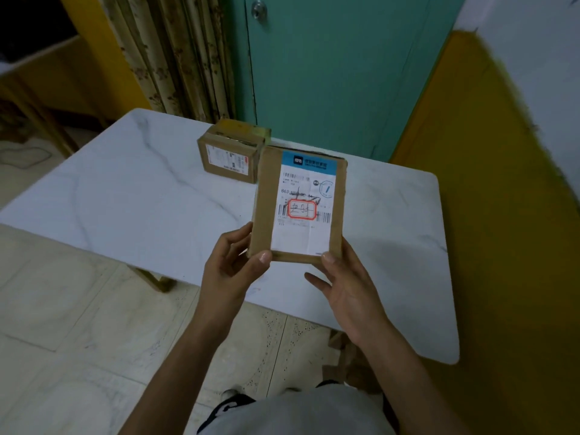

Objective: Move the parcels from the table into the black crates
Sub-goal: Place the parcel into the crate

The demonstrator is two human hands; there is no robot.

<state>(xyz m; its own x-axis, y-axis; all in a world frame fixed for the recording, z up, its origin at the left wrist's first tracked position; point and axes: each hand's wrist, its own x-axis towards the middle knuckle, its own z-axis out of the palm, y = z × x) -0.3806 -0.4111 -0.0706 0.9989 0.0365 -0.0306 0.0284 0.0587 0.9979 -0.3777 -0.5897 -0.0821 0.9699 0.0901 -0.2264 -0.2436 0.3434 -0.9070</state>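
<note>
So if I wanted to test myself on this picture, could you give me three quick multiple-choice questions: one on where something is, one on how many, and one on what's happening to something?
1. Where does the cube-shaped parcel sit?
A. on the marble table
B. on the tiled floor
C. inside a crate

2. How many parcels are in view?
A. one
B. two
C. four

3. The flat parcel is:
A. lying untouched
B. held by both hands
C. held by one hand alone

Answers
1 A: it rests on the tabletop, behind the flat parcel.
2 B: only the cube-shaped one and the flat one appear.
3 B: the left hand and the right hand each press a thumb on a near corner, lifting it above the table.
</note>
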